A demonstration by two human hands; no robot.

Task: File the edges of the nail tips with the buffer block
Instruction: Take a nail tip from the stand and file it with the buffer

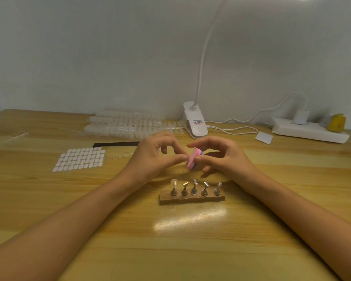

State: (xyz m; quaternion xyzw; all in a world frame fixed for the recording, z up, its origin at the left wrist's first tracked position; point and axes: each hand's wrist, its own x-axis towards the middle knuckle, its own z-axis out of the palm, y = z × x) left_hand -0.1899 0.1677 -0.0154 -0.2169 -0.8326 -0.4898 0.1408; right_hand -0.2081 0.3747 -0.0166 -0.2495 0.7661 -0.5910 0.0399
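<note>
Plain pale wall (89, 57) behind. Wooden table (190, 250), yellow-brown grain, runs up to it. White clip lamp (195, 122) at the far edge, gooseneck rising out of view. Glare patch (188, 219) on the tabletop. White power strip (310, 131) far right, white cable (241, 119) trailing toward the lamp.

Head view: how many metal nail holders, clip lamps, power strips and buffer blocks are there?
Metal nail holders: 5
White clip lamp: 1
White plastic power strip: 1
Pink and purple buffer block: 1
Total: 8
</note>
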